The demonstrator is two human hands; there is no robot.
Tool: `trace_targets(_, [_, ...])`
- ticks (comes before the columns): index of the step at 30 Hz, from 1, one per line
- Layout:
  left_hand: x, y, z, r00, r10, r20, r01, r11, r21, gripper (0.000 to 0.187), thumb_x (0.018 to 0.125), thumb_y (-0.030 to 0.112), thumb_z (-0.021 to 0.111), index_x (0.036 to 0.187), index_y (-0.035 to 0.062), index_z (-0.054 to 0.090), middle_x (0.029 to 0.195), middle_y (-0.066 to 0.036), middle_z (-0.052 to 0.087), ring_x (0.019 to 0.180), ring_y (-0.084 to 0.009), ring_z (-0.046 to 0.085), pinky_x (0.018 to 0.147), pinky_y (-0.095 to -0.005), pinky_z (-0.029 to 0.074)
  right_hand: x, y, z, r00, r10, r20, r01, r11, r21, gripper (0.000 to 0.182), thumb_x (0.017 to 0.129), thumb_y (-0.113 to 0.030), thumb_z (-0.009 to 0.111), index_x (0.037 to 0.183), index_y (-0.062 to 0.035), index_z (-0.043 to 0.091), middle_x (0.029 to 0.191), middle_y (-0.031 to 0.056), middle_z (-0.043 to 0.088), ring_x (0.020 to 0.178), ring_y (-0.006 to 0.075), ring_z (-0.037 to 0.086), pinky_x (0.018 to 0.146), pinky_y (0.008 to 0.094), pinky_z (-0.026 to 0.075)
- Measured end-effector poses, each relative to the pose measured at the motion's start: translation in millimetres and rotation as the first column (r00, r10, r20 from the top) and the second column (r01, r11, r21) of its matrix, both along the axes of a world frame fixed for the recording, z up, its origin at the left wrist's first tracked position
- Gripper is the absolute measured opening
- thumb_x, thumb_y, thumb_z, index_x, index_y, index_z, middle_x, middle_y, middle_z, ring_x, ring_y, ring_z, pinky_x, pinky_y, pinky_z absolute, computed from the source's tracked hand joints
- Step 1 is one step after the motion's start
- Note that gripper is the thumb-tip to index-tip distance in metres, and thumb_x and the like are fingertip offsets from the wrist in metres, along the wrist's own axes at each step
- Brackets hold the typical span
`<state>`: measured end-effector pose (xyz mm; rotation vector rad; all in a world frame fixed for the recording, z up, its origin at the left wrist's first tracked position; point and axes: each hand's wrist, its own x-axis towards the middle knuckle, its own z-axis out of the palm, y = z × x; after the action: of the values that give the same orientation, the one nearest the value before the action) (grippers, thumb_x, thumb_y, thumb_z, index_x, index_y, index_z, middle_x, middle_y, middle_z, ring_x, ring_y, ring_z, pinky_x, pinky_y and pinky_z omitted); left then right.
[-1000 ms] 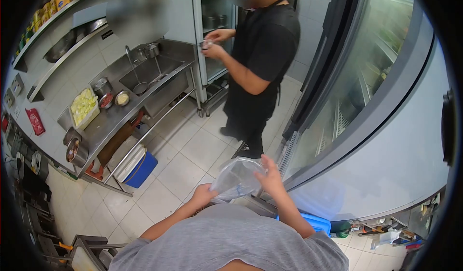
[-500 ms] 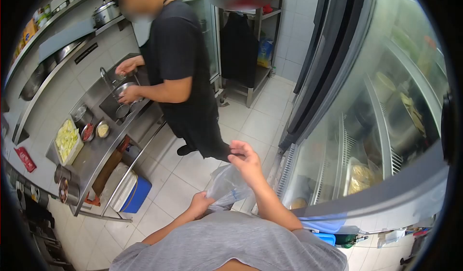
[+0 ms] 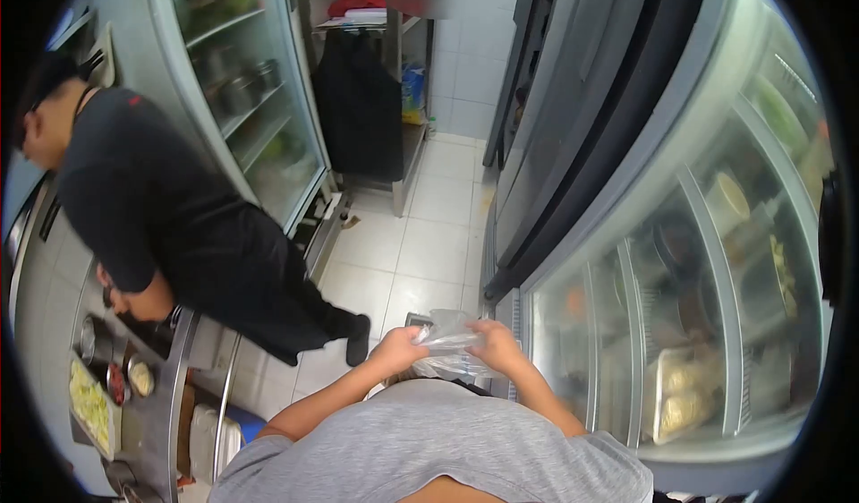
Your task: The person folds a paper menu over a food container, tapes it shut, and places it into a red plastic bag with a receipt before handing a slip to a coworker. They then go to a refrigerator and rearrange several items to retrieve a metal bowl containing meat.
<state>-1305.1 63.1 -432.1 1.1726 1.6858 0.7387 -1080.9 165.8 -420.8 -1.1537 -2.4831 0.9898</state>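
Note:
A clear plastic bag [image 3: 449, 335] is stretched between my two hands, just in front of my body. My left hand [image 3: 399, 351] is closed on the bag's left edge. With fingers and thumb pinched, my right hand [image 3: 497, 345] grips its right side. The bag looks crumpled and see-through; what it contains, if anything, I cannot make out.
A glass-door fridge [image 3: 617, 324] with a tray of pale food [image 3: 684, 396] stands close on my right. At left, a person in black [image 3: 170, 199] bends over a steel counter [image 3: 183, 360] holding a tray of chopped cabbage [image 3: 92, 404]. A shelf rack [image 3: 416, 158] stands ahead.
My view has turned right. My right hand, raised with spread fingers before, has come down and now grips the bag. The person in black has bent further over the counter.

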Motion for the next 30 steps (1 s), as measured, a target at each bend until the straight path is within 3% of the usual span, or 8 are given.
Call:
trace_targets(4, [-18,89,-40,0.966,0.053,0.254,-0.084,0.99,0.111,0.023,0.073,0.016,0.064,0.091,0.0007,0.066,0.074,-0.01,0.065,0.07,-0.0151,0.06,0.065,-0.0327,0.048,-27,92,12,0.998,0.009,-0.061,-0.008,1.0,0.018,0.052,0.07,-0.017,0.076,0.118,-0.007,0.06,0.112,0.0169,0.061,0.108,0.0316,0.056,0.094,0.0384,0.044])
trace_targets(7, [-55,159,-9,0.999,0.037,0.032,-0.041,0.993,0.111,0.019,0.073,0.016,0.064,0.085,0.0014,0.065,0.071,-0.011,0.063,0.068,-0.0188,0.06,0.064,-0.0334,0.048,-88,171,26,0.977,0.206,-0.046,-0.206,0.978,0.002,0.056,0.069,-0.02,0.078,0.119,-0.0061,0.059,0.112,0.019,0.061,0.107,0.0334,0.056,0.095,0.0393,0.044])
trace_targets(14, [-152,275,27,0.92,0.332,0.209,-0.387,0.855,0.345,0.031,0.073,0.012,0.062,0.101,0.0007,0.054,0.083,-0.015,0.062,0.073,-0.0224,0.06,0.065,-0.0345,0.047,-262,291,43,0.808,0.589,-0.023,-0.585,0.805,0.098,0.064,0.056,-0.014,0.078,0.117,-0.0043,0.058,0.125,0.0183,0.052,0.116,0.0394,0.043,0.098,0.0448,0.04])
trace_targets(17, [-185,309,62,0.927,0.368,-0.079,-0.305,0.857,0.416,0.04,0.072,0.004,0.055,0.109,0.0036,0.039,0.086,-0.024,0.059,0.082,-0.0435,0.059,0.069,-0.0466,0.047,-317,327,34,0.819,0.542,-0.189,-0.445,0.807,0.388,0.048,0.06,-0.012,0.07,0.107,-0.0047,0.061,0.119,0.0147,0.056,0.108,0.0357,0.048,0.09,0.0423,0.041])
trace_targets(20, [-226,347,96,0.929,0.252,-0.272,-0.103,0.88,0.463,0.039,0.072,0.004,0.054,0.108,0.002,0.039,0.087,-0.025,0.059,0.084,-0.0456,0.058,0.07,-0.0503,0.045,-353,360,46,0.834,0.446,-0.325,-0.362,0.886,0.289,0.034,0.064,-0.013,0.067,0.097,-0.0052,0.063,0.104,0.0137,0.061,0.099,0.0348,0.051,0.082,0.0423,0.04])
trace_targets(21, [-240,367,91,0.939,0.226,-0.258,-0.057,0.845,0.532,0.036,0.073,0.003,0.054,0.107,0.0014,0.04,0.087,-0.026,0.059,0.085,-0.0459,0.057,0.07,-0.0518,0.045,-366,379,41,0.781,0.466,-0.415,-0.413,0.885,0.216,0.025,0.065,-0.011,0.065,0.089,-0.006,0.063,0.087,0.0132,0.062,0.088,0.0346,0.053,0.077,0.0431,0.039])
trace_targets(25, [-298,434,127,0.949,0.052,-0.312,0.131,0.832,0.539,0.036,0.074,0.004,0.058,0.109,0.0025,0.046,0.09,-0.023,0.059,0.089,-0.0433,0.057,0.076,-0.0488,0.045,-407,456,42,0.785,0.363,-0.502,-0.274,0.93,0.245,0.017,0.071,-0.007,0.067,0.086,-0.0027,0.061,0.087,0.0085,0.062,0.081,0.0233,0.059,0.073,0.034,0.045])
trace_targets(30, [-371,502,138,0.926,0.114,-0.359,0.134,0.791,0.597,0.037,0.076,0.013,0.067,0.109,0.0042,0.051,0.103,-0.015,0.057,0.102,-0.0336,0.055,0.087,-0.0441,0.044,-453,543,25,0.799,0.282,-0.531,-0.188,0.956,0.225,0.012,0.064,-0.004,0.061,0.076,-0.0038,0.065,0.073,0.0143,0.063,0.071,0.0332,0.057,0.068,0.0421,0.042])
